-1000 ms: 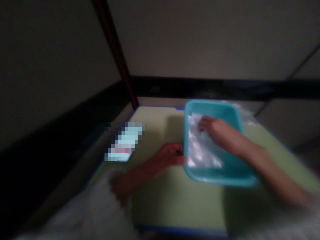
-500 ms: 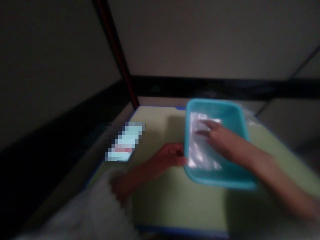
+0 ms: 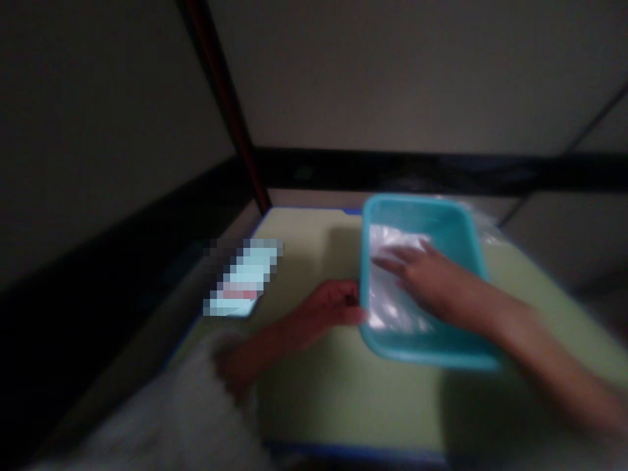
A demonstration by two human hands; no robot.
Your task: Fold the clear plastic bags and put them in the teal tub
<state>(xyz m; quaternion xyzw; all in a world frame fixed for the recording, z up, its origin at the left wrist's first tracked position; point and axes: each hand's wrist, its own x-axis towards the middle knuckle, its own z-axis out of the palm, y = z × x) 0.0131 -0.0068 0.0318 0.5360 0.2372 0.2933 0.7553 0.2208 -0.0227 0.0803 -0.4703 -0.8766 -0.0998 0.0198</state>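
Observation:
A turquoise plastic basin (image 3: 412, 358), rectangular with rounded corners, sits on a pale yellow-green table. My left hand (image 3: 338, 302) is closed at its left wall, fingers curled against the side and gripping it. Inside lies clear, shiny plastic (image 3: 397, 314), seemingly flat bags, along the left part of the bottom. Over that plastic reaches my right hand (image 3: 426, 275), fingers spread and stretched to the left, with nothing seen in its grasp. Blur hides whether its fingertips touch the plastic. The right forearm crosses above the basin's right wall.
On the left edge of the blue-edged table (image 3: 304, 399) lies a bright, pixelated phone-like object (image 3: 248, 275). Crumpled clear plastic (image 3: 485, 226) is behind the basin on the right. Walls (image 3: 392, 78) with a dark band stand close behind and to the left.
My right hand has shifted slightly down and left over the plastic, and its fingers have spread wider. My left hand stays at the basin's wall.

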